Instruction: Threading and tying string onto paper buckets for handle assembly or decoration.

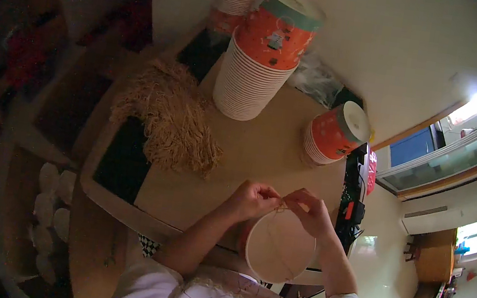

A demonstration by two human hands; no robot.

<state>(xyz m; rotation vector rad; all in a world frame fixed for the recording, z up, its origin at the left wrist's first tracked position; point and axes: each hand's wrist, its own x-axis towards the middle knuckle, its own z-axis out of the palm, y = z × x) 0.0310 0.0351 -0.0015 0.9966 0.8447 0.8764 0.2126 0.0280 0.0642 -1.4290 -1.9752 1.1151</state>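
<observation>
String [280,209] we pinch in our left hand [255,200] and right hand [310,211], open tub [262,249] close by, stringy brown heap [172,118] ahead

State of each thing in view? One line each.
Left hand: pinched, apparently on a thin strand
Right hand: likewise pinched
White-lined bucket: uncovered, mouth up
Tall bucket stack: nested, upside down
Short bucket stack: nested, upside down
Tan fiber bundle: loose, heaped
Clear plastic: crumpled

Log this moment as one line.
left hand: pinching thin strand | right hand: pinching alongside | open tub: under hands | tan fibre bundle: left of tall tub stack | short tub stack: right
</observation>
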